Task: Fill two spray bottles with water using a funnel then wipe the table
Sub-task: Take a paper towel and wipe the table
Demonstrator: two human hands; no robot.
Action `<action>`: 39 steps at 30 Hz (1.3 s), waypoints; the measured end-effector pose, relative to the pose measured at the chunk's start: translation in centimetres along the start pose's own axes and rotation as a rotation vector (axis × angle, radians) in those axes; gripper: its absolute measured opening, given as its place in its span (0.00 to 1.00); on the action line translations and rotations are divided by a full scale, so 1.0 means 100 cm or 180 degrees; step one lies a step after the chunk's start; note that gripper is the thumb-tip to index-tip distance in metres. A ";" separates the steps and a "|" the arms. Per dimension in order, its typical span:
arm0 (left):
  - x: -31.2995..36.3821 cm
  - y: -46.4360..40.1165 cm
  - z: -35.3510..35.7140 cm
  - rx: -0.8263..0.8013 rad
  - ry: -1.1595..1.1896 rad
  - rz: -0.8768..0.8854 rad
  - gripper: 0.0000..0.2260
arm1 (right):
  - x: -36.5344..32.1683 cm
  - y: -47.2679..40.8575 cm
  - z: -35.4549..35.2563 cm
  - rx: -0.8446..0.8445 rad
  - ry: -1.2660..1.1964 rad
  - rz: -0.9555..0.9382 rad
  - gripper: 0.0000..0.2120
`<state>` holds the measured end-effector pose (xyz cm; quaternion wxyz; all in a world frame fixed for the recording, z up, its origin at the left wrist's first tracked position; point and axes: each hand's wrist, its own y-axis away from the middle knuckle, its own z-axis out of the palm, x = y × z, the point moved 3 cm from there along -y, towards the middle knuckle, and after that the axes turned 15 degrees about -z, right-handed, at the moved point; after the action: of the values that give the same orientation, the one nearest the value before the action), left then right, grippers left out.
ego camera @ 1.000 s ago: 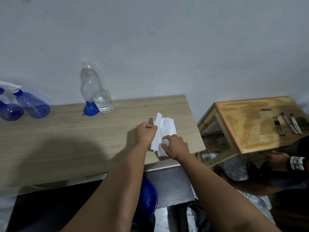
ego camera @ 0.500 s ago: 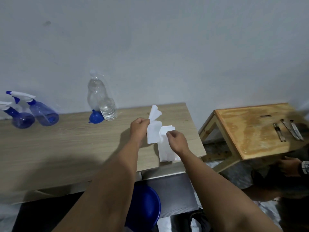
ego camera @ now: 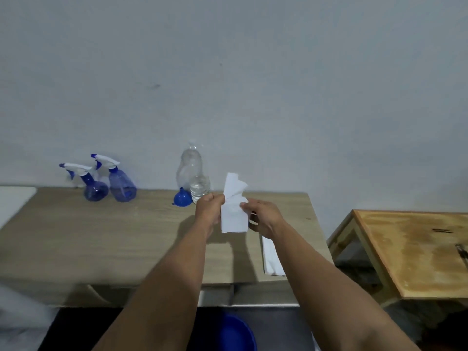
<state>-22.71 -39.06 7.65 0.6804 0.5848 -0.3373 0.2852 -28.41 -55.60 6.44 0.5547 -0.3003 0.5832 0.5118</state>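
Observation:
I hold a white paper tissue (ego camera: 233,211) in the air over the light wooden table (ego camera: 101,239), a little right of its middle. My left hand (ego camera: 210,211) pinches its left edge and my right hand (ego camera: 260,216) pinches its right edge. Two blue spray bottles (ego camera: 95,186) (ego camera: 121,184) with white trigger heads stand side by side at the back left. A clear plastic water bottle (ego camera: 193,178) stands at the back, with a blue funnel (ego camera: 182,197) lying beside its base. More white tissue (ego camera: 272,257) lies on the table near its right front corner.
A lower wooden stool (ego camera: 415,249) with dark tools on it stands to the right of the table. A blue basin (ego camera: 235,333) sits on the floor below the table's front edge. A white surface (ego camera: 12,201) adjoins the table's left end. The wall is close behind.
Both hands have lifted a tissue off the pile on the table and hold it upright between them. The view has tilted up and swung left, bringing both spray bottles into fuller view.

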 end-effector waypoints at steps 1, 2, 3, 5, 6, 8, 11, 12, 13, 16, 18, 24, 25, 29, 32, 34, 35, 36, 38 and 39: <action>0.001 0.005 -0.012 0.0027 0.0170 -0.0009 0.05 | -0.002 -0.005 0.012 -0.0056 -0.0113 -0.0073 0.10; 0.002 0.009 -0.024 0.0046 0.0371 -0.0017 0.06 | -0.004 -0.010 0.026 -0.0188 -0.0174 -0.0140 0.13; 0.002 0.013 -0.037 0.0047 0.0596 -0.0023 0.06 | -0.007 -0.014 0.041 -0.0343 -0.0210 -0.0167 0.17; 0.001 0.021 -0.064 0.0004 0.1022 -0.0144 0.07 | -0.015 -0.017 0.075 -0.0653 -0.0216 -0.0162 0.22; 0.000 0.024 -0.077 -0.0044 0.1192 -0.0235 0.09 | -0.019 -0.018 0.092 -0.0804 -0.0196 -0.0168 0.22; -0.002 0.026 -0.104 -0.0112 0.1442 -0.0396 0.16 | -0.026 -0.018 0.129 -0.1046 -0.0145 -0.0143 0.22; 0.000 0.023 -0.146 -0.0160 0.1729 -0.0450 0.26 | -0.026 -0.019 0.181 -0.1330 0.0059 -0.0028 0.24; 0.002 0.022 -0.159 -0.0193 0.1837 -0.0412 0.29 | -0.025 -0.019 0.198 -0.1407 0.0155 0.0000 0.24; 0.005 0.021 -0.172 -0.0248 0.1965 -0.0360 0.33 | -0.025 -0.018 0.213 -0.1450 0.0206 0.0029 0.24; 0.013 0.012 -0.213 -0.0317 0.2173 -0.0393 0.41 | -0.026 -0.018 0.257 -0.1545 0.0186 0.0108 0.23; 0.021 0.001 -0.239 -0.0606 0.2087 -0.0458 0.44 | -0.027 -0.020 0.289 -0.1761 0.0047 0.0090 0.25; 0.057 -0.026 -0.320 -0.1407 0.1874 -0.0480 0.29 | -0.020 -0.050 0.379 -0.1255 -0.0282 -0.0071 0.27; 0.063 -0.034 -0.341 -0.1319 0.1760 -0.0492 0.25 | -0.013 -0.057 0.392 -0.1026 -0.0302 -0.0086 0.28; 0.071 -0.075 -0.441 -0.0667 0.1327 -0.0561 0.20 | 0.015 -0.064 0.440 -0.0334 -0.0085 -0.0130 0.22; 0.072 -0.097 -0.512 -0.0132 0.0981 -0.0594 0.17 | 0.052 -0.064 0.472 -0.0003 0.0217 -0.0149 0.17; 0.068 -0.114 -0.548 0.0272 0.0764 -0.0643 0.16 | 0.081 -0.063 0.492 0.0176 0.0332 -0.0179 0.17; 0.068 -0.122 -0.563 0.0425 0.0643 -0.0646 0.16 | 0.095 -0.063 0.501 0.0267 0.0397 -0.0208 0.16; 0.066 -0.132 -0.576 0.0563 0.0464 -0.0647 0.16 | 0.108 -0.063 0.509 0.0351 0.0489 -0.0240 0.16; 0.066 -0.149 -0.595 0.0758 0.0011 -0.0575 0.17 | 0.133 -0.064 0.526 0.0478 0.0717 -0.0288 0.16; 0.066 -0.157 -0.602 0.0874 -0.0274 -0.0500 0.18 | 0.145 -0.066 0.534 0.0492 0.0804 -0.0296 0.16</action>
<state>1.18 18.03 -1.91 0.5991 0.7085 -0.2772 0.2493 -7.14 -4.69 -1.65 0.5216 -0.3454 0.6714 0.3974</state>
